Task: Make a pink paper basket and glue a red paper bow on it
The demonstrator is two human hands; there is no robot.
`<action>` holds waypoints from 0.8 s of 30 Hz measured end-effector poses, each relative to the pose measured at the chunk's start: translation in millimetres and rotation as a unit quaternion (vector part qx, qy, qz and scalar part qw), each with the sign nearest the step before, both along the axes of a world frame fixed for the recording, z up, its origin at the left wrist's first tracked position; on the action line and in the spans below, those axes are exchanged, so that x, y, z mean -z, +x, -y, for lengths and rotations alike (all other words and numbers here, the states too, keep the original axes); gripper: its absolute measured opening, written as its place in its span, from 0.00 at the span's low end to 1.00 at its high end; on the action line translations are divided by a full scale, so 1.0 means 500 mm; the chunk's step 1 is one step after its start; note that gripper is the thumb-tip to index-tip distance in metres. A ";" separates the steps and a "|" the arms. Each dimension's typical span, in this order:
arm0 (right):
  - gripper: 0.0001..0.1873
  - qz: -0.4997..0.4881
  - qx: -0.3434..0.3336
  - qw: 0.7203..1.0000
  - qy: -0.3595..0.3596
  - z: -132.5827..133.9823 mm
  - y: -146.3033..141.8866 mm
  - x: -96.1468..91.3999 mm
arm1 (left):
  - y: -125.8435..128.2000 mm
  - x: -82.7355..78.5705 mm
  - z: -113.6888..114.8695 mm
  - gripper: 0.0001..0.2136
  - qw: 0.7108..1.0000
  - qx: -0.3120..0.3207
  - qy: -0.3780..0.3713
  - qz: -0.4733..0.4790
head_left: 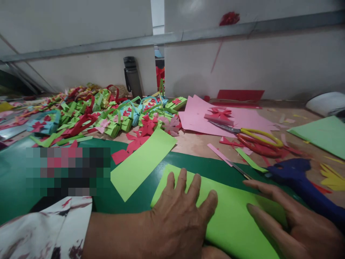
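Observation:
A light green paper sheet [231, 219], apparently folded over, lies on a dark green cutting mat [107, 230]. My left hand [183, 208] presses palm down on its left part, fingers spread. At the right end, my right hand [302, 223] has thumb and forefinger stretched apart, the thumb over the sheet and the forefinger along its far edge; its other fingers are hidden. A loose strip of the same green paper [142, 163] lies beyond my left hand. Just past my right fingertips is a thin pointed metal tool [238, 169].
Scissors with yellow and red handles [248, 138] rest partly on pink paper [194, 115]. A blue glue gun [293, 176] lies at right, close to my right hand. Small paper baskets and flowers [107, 115] are heaped at back left. A dark bottle [133, 75] stands by the white partition [81, 68].

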State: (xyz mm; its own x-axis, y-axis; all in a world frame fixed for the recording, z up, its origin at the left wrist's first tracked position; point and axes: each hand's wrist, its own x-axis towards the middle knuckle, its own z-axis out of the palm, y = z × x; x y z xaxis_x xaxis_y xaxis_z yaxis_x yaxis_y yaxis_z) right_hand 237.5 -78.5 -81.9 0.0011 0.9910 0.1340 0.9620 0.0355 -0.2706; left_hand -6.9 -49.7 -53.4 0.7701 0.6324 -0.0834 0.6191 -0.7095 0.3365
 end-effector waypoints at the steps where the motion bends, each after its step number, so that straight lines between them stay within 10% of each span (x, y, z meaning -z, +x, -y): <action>1: 0.20 0.002 -0.004 1.000 0.004 -0.001 0.001 0.000 | 0.000 0.002 -0.001 0.43 1.000 0.002 0.001 0.000; 24: 0.20 0.026 -0.029 0.995 0.087 -0.005 -0.003 0.004 | -0.003 -0.006 0.006 0.46 1.000 -0.010 -0.010 0.003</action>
State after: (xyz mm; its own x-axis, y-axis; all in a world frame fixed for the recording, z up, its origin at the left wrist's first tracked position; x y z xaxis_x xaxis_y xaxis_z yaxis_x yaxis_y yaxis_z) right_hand 236.1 -76.1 -83.8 -0.0676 0.9510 0.3015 0.9696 0.1339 -0.2047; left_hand -8.3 -52.7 -50.6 0.7576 0.6462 -0.0914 0.6313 -0.6902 0.3537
